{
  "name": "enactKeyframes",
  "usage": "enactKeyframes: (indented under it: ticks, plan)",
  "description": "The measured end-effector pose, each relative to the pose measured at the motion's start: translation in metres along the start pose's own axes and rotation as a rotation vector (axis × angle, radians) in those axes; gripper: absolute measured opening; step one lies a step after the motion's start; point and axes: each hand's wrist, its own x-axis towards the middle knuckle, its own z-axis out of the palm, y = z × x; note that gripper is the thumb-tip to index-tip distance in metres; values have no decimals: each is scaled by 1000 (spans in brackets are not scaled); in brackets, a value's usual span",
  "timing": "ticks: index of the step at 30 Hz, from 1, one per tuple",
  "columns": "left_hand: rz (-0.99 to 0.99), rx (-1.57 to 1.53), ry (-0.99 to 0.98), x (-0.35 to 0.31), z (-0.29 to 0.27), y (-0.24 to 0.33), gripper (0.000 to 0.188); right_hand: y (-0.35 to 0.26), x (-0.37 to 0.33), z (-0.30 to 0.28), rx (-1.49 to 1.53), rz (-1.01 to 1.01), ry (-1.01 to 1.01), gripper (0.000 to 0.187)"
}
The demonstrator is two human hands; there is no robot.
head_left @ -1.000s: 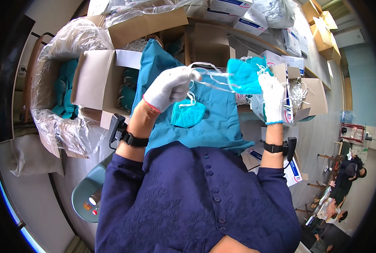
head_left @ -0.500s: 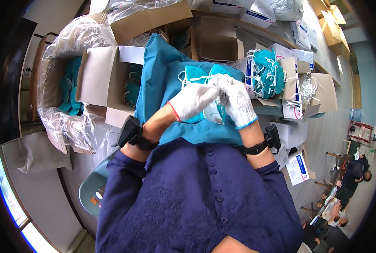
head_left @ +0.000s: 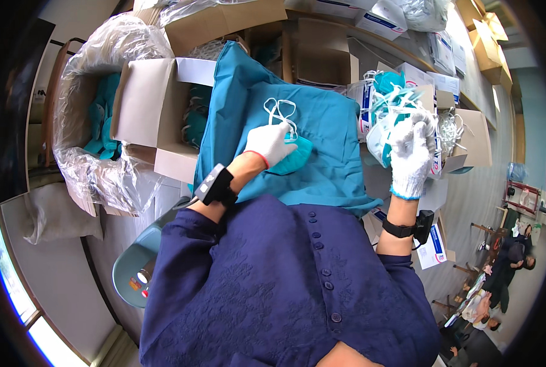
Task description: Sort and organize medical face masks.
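Observation:
Over my lap lies a teal cloth (head_left: 328,134). On it my left hand (head_left: 268,144), in a white knit glove with a red cuff, is closed on the edge of a teal cup-shaped face mask (head_left: 295,156); its white straps (head_left: 279,109) stick up beyond my fingers. Off to the right, my right hand (head_left: 411,150), gloved in white with a blue cuff, has its fingers curled at a mask (head_left: 378,142) showing a pale face and teal edge. That mask is against a pile of teal masks (head_left: 388,82) with tangled white straps in a carton. The right fingertips are slightly blurred.
An open carton (head_left: 141,104) with teal masks stands on the left, beside a large plastic-lined bin (head_left: 71,131) holding more. White straps fill a box (head_left: 453,131) at the right. Cartons (head_left: 322,52) line the far side. A teal stool (head_left: 126,269) stands at lower left.
My hands were together over masks on my lap. The right has swung right to the mask pile with one mask; the left stays over the cloth with another.

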Motion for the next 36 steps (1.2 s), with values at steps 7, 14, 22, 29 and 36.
enactKeyframes:
  ticks: [7, 14, 22, 29, 36]
  plan:
    - [-89, 19, -114, 15, -9, -12, 31, 15, -12, 13, -338, 330, -132, 9]
    - [49, -433, 208, -3, -41, 18, 27, 56, -44, 63, -1081, 164, -432, 40]
    - [-546, -1281, 27, 10, -36, -2, 14, 30, -28, 46, -692, 133, 46, 24]
    - [-409, -1115, -65, 101, -96, -27, 80, 2, -13, 52, -976, 119, -269, 26]
    - [385, -455, 305, 63, -122, 17, 42, 0, 6, 84, -1156, -28, -477, 35]
